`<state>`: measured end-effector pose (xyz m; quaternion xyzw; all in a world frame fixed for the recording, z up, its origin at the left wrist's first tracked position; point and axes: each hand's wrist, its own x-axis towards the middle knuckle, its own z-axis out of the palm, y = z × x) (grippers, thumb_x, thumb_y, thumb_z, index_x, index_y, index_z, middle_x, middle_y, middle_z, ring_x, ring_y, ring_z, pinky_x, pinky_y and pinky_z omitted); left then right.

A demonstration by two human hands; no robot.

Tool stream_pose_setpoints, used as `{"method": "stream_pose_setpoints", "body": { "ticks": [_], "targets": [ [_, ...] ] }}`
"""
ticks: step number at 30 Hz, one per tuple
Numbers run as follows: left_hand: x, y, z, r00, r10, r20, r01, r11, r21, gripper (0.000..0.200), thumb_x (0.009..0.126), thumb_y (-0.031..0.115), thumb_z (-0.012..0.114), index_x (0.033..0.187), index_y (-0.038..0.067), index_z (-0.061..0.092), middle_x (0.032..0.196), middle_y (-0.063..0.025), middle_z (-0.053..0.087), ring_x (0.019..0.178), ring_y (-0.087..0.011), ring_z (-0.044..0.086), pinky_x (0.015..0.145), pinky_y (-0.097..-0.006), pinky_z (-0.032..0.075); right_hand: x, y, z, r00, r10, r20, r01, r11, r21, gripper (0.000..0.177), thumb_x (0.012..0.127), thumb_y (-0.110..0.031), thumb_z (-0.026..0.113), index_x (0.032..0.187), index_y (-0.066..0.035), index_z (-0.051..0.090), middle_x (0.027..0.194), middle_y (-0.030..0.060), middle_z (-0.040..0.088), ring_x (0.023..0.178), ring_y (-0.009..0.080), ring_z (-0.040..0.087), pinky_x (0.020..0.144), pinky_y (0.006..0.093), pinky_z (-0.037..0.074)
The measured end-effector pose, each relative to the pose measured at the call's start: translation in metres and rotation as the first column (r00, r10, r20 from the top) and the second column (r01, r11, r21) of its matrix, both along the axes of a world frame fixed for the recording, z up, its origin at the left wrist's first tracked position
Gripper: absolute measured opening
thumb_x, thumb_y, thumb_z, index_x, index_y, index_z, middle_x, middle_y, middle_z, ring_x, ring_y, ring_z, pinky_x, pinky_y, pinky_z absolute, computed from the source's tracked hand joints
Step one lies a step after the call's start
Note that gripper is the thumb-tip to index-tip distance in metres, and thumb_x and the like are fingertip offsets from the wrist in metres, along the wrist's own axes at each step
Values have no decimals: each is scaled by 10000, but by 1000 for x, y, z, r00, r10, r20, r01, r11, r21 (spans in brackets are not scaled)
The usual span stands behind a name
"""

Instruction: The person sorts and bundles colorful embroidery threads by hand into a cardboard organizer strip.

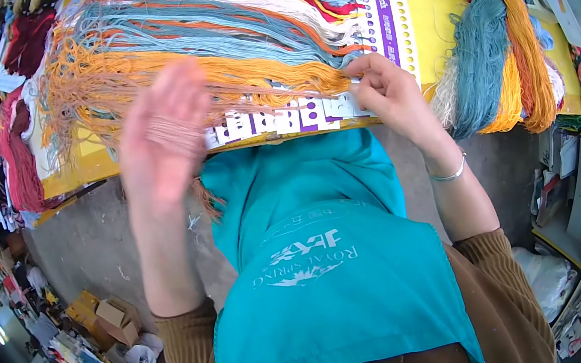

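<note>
Left of centre, tan threads point(178, 132) cross the blurred left hand point(164, 160), finger spread unclear; right of centre, the right hand point(389, 93) has fingertips close together by orange threads point(289, 75), hold unclear

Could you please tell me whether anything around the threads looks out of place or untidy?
One thing, perhaps: a brownish thread tuft dangles below the edge of the yellow table, near the left hand and apron, while most other strands lie on top.
</note>
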<state>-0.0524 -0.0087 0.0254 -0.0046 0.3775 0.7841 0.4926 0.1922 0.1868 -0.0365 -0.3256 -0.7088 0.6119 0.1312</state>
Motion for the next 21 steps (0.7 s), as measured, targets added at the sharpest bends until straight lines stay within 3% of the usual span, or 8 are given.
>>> {"method": "stream_pose_setpoints", "body": {
  "ticks": [2,3,5,8,11,14,16,21],
  "targets": [
    [38,11,-3,992,-129,2,129,991,43,540,1013,323,397,1400,-54,409,1418,-179,484,1312,-281,462,1090,-433,381,-2,-10,5,997,-27,-74,25,999,-23,183,871,-53,633,1046,-1,616,717,-5,603,602,40,496,538,218,381],
    [48,14,-4,978,-207,7,205,975,88,586,1025,335,362,1443,-73,313,1489,-213,380,1397,-307,357,1123,-462,336,-7,-21,9,988,-55,-142,46,997,-63,167,872,-45,641,1032,1,623,734,-13,605,600,34,487,538,208,375],
    [68,21,-8,968,-248,29,244,965,100,594,1022,337,361,1449,-71,306,1504,-196,363,1407,-287,338,1127,-452,323,-15,-38,20,975,-65,-212,43,993,-109,122,872,-31,669,985,7,644,812,-26,617,622,16,485,549,182,381],
    [82,27,-15,942,-335,11,330,932,149,589,1019,316,347,1459,-72,292,1516,-175,350,1402,-272,339,1142,-427,296,-32,-64,39,932,-110,-346,-28,928,-371,104,884,-40,667,975,8,650,835,-6,640,670,19,531,588,179,431],
    [89,28,-23,923,-379,-65,384,914,131,583,1016,296,331,1464,-74,285,1522,-161,343,1394,-259,349,1150,-404,277,-38,-71,27,964,-42,-263,-43,950,-308,100,887,-29,660,979,9,655,873,14,664,719,46,584,633,186,477],
    [90,28,-22,906,-402,-130,413,907,76,578,1015,291,324,1462,-75,294,1520,-156,346,1387,-254,356,1150,-395,275,-41,-75,35,927,-188,-326,-30,826,-563,92,889,-20,654,975,13,656,886,22,668,760,68,601,678,204,488],
    [90,27,-23,900,-413,-141,424,904,60,575,1016,291,324,1459,-75,303,1515,-156,352,1383,-254,359,1148,-394,276,-40,-75,31,922,-222,-316,-35,767,-640,84,888,-15,653,968,11,657,895,23,666,792,71,598,708,213,485],
    [89,27,-30,919,-378,-112,389,916,102,567,1018,287,327,1452,-78,319,1501,-160,367,1373,-256,373,1146,-397,278,-34,-70,22,937,-207,-280,-42,730,-682,65,884,-17,660,946,2,660,875,17,658,797,62,583,710,214,472]
  ]
}}
